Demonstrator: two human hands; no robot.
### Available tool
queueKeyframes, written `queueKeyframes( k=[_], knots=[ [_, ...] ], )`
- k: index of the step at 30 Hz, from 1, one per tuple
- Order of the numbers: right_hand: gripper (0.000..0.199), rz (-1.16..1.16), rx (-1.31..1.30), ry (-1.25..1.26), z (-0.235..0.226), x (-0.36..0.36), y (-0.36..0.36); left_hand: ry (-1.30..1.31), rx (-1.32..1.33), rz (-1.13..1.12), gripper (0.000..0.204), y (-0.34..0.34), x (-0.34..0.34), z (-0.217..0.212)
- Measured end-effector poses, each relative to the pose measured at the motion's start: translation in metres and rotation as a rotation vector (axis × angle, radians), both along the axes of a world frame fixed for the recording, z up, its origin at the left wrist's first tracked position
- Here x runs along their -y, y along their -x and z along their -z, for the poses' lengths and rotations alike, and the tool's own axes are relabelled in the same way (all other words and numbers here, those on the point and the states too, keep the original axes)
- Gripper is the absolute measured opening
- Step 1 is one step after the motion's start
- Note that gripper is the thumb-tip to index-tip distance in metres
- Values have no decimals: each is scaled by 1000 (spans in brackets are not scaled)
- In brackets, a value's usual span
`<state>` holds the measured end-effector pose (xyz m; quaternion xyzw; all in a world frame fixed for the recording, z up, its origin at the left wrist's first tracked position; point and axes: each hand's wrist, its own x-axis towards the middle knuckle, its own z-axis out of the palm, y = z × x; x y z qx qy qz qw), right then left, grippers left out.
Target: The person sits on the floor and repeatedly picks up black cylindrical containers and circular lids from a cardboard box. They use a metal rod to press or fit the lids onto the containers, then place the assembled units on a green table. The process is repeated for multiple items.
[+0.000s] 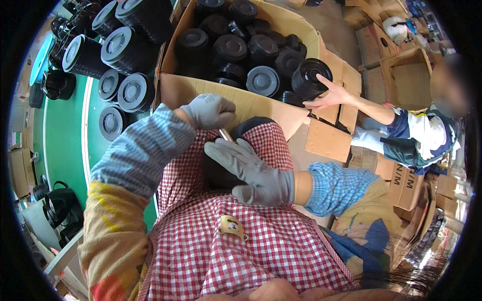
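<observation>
A black round plastic part lies in my lap on the red-and-white checked apron. My right hand, in a grey glove, lies across the part with fingers stretched out and holds it down. My left hand, also gloved, is closed in a fist just above it, gripping a small tool whose thin metal tip points down at the part's edge. The apron and my right hand hide most of the part.
A big cardboard box in front of me holds several black round parts. A co-worker at the right reaches a hand onto one part at the box's corner. More black parts are stacked on the green table at left; cartons stand at right.
</observation>
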<state>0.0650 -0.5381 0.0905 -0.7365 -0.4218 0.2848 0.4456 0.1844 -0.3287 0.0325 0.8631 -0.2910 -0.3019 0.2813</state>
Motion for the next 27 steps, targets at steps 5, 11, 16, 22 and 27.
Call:
queueKeyframes(
  k=[5,11,16,22,27],
  knots=[
    [85,131,-540,-424,26,19,-18,293,539,-307,32,29,-5,8],
    [97,58,-835,-466,14,23,-4,604,695,213,39,153,12,-81],
    [111,66,-911,-433,10,30,-18,503,855,53,39,169,77,-42],
    [86,158,-264,-458,21,3,-72,363,835,17,23,165,94,-27],
    [71,-281,47,-382,53,-64,-100,367,686,37,20,152,95,-33]
  ],
)
